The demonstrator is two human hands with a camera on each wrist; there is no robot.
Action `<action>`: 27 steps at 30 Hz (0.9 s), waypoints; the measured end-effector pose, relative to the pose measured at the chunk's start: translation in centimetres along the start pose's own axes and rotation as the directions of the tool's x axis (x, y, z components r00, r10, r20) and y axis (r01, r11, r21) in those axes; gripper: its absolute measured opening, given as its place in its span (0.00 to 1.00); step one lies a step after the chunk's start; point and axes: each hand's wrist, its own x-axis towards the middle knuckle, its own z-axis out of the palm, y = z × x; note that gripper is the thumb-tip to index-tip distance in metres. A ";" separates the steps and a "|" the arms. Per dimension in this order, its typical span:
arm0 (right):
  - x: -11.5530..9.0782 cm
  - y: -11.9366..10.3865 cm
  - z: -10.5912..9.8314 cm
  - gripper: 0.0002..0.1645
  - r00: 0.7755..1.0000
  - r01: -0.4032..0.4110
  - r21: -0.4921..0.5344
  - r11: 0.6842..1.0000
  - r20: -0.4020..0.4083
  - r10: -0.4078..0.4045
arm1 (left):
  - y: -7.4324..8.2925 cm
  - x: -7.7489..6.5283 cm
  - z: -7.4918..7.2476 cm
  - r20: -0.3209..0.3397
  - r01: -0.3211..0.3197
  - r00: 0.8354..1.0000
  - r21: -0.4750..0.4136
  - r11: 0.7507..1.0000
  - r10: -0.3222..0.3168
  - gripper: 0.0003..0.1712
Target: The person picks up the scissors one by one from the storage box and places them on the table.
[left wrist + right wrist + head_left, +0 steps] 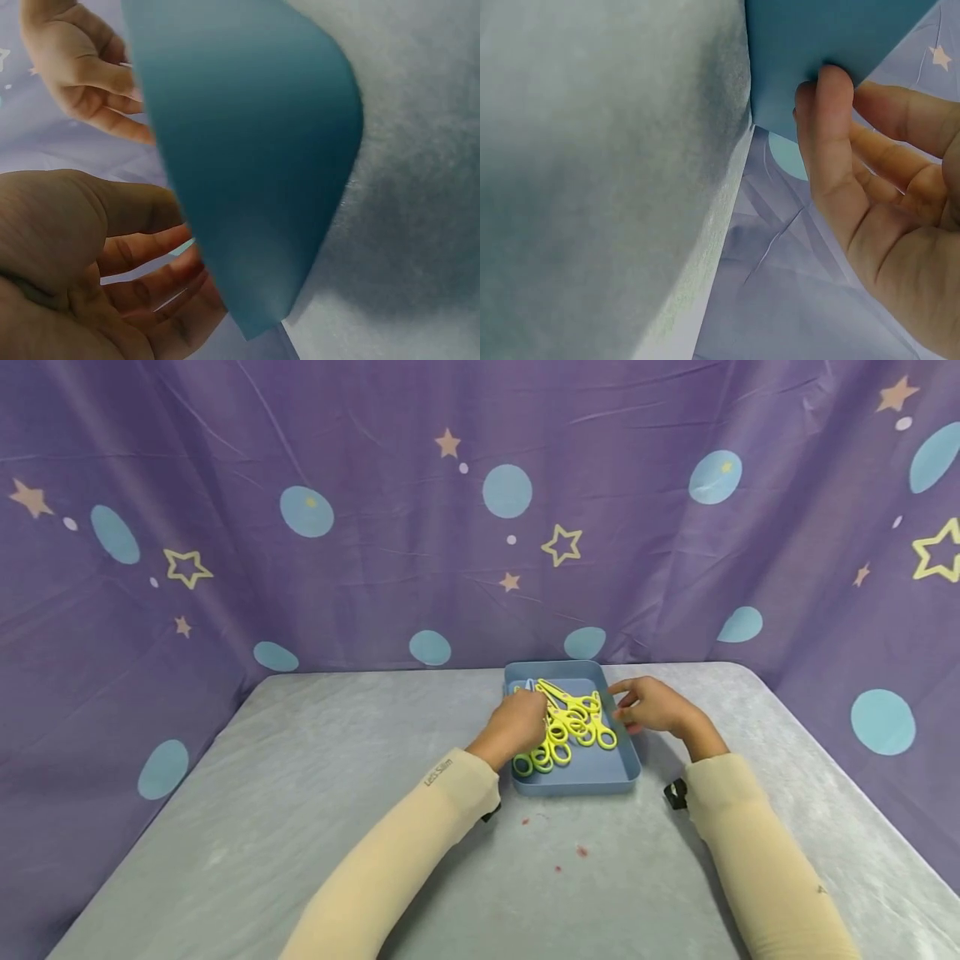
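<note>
A shallow blue tray holds several pairs of yellow-handled scissors, heaped mostly on its left and middle. My left hand reaches over the tray's left wall, among the scissors. In the left wrist view, its thumb and bent fingers pass behind the wall, so the fingertips are hidden and I cannot tell whether they hold a pair. At the tray's right side my right hand rests its fingertips against the outer wall and close to the rim.
The tray stands on a table with a pale grey cover, toward its far edge. Small red marks show on the cover in front of the tray. A purple curtain with stars and dots hangs behind and along both sides.
</note>
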 end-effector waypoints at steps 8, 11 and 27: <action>0.0 0.0 0.1 0.33 1.000 -0.007 0.018 1.000 0.015 0.006 | 0.3 0.6 0.4 0.031 0.067 0.997 0.018 0.998 -0.068 0.05; 0.0 -0.1 -0.1 0.33 1.000 -0.002 0.005 1.000 0.015 0.002 | 0.4 0.8 0.5 0.035 0.067 0.997 0.025 0.997 -0.068 0.03; 0.2 0.2 -0.1 0.33 1.000 -0.009 -0.004 1.000 0.015 0.009 | 1.3 2.3 1.1 0.000 0.149 0.988 0.161 0.976 -0.151 0.16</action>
